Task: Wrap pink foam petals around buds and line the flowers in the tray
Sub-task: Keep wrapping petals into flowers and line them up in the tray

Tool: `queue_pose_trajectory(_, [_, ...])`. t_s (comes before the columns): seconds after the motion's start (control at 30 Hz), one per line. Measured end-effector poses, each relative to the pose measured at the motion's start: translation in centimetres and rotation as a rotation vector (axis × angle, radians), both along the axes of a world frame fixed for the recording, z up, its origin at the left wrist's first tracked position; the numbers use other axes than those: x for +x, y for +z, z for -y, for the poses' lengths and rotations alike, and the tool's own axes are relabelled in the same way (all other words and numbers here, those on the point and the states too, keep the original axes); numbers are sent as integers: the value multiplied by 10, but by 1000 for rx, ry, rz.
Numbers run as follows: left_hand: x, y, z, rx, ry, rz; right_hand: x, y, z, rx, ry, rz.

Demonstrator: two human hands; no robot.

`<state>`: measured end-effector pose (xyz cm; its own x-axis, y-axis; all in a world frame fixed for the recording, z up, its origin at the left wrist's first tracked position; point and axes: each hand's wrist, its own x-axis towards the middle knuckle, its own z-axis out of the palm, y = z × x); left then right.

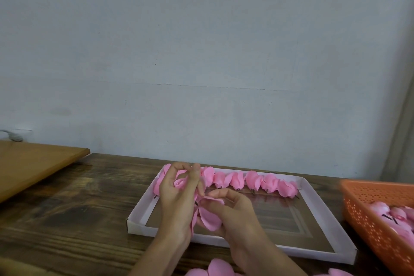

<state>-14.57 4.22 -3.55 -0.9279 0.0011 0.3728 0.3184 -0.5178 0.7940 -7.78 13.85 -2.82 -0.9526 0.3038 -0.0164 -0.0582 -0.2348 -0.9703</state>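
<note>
My left hand (pixel 179 195) holds a pink foam bud (pixel 180 182), its fingers curled round it above the left part of the white tray (pixel 313 197). My right hand (pixel 233 213) pinches a loose pink petal (pixel 209 215) just below the bud, touching the left hand. Several wrapped pink flowers (pixel 253 180) lie in a row along the tray's far edge, their dark stems pointing toward me. The leftmost flowers are partly hidden behind my left hand.
An orange perforated basket (pixel 367 215) with pink buds stands at the right. Loose pink petals (pixel 218 269) lie at the near table edge. A lighter wooden board (pixel 33 163) sits at the back left on the dark wooden table (pixel 78 208). A wall rises close behind.
</note>
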Motion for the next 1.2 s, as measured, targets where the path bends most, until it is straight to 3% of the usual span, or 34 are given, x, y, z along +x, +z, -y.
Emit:
queue_pose_trajectory(0.43, [1,2,1,-80,15,-63,-8,-4,3,-3,-38,-61])
queue_pose_trajectory(0.67, [0,-1,-1,-18,-143,-5,-10,-5,5,49,-32,-184])
queue_pose_trajectory(0.97, [-6,-4,-2,-72,-123,-90,-6,2,3,355,-27,-319])
queue_pose_trajectory(1.2, [-1,0,1,-158,-162,-23,-2,12,4,542,32,-355])
